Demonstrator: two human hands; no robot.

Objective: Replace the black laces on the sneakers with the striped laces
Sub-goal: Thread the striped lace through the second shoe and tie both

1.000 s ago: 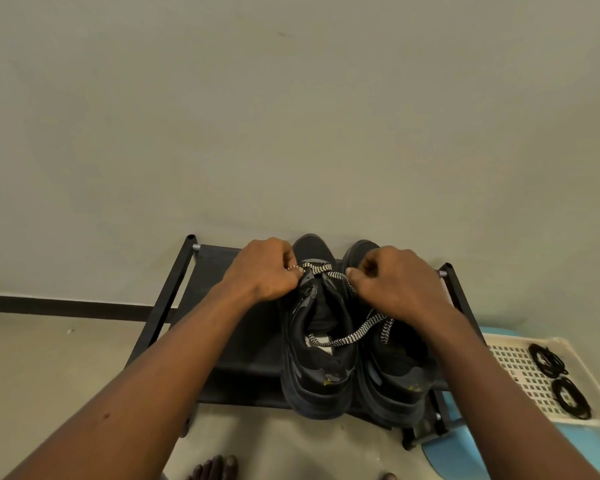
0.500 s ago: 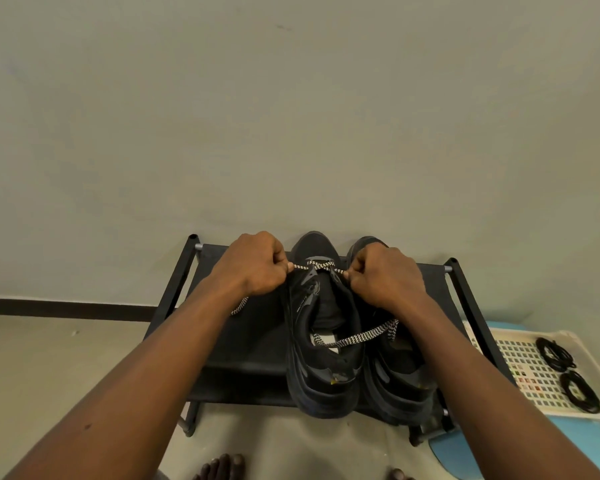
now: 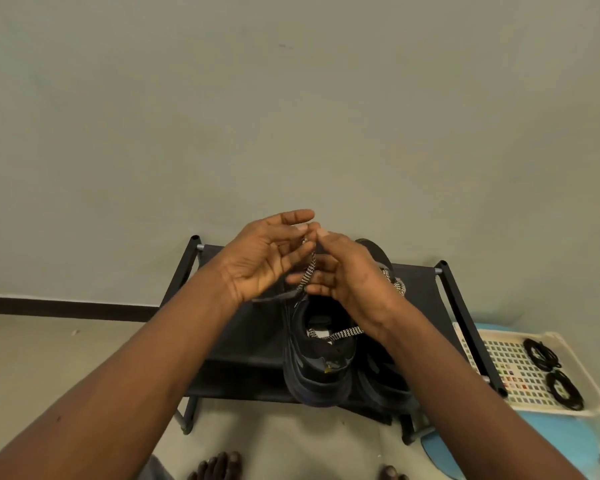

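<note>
**Hands meet over the left sneaker, lace drawn upward**

Two black sneakers stand side by side on one black rack (image 3: 243, 344) at lower centre; the left sneaker (image 3: 321, 370) is in plain view, while the right sneaker (image 3: 383, 379) is largely covered by the forearm. One striped lace (image 3: 307, 271) shows in three stretches: rising between the hands, crossing the left sneaker's opening, and bunched at the right wrist. At lower right, one white perforated tray (image 3: 499, 365) holds two coils of black laces (image 3: 541, 353), one nearer the viewer than the other. Toes of two bare feet (image 3: 219, 465) show at the bottom edge.

The left hand (image 3: 267, 259) has its fingers loosely spread, and the right hand (image 3: 355, 277) has its fingers part-curled. Their fingertips come together at the lace's upper end. Which hand actually pinches it cannot be told.

Half a second earlier both hands were closed fists set apart on either side of the left sneaker's toe, with the lace stretched flat between them. Now they have risen and come together in the middle, the fingers have loosened, and the lace runs steeply upward.
</note>
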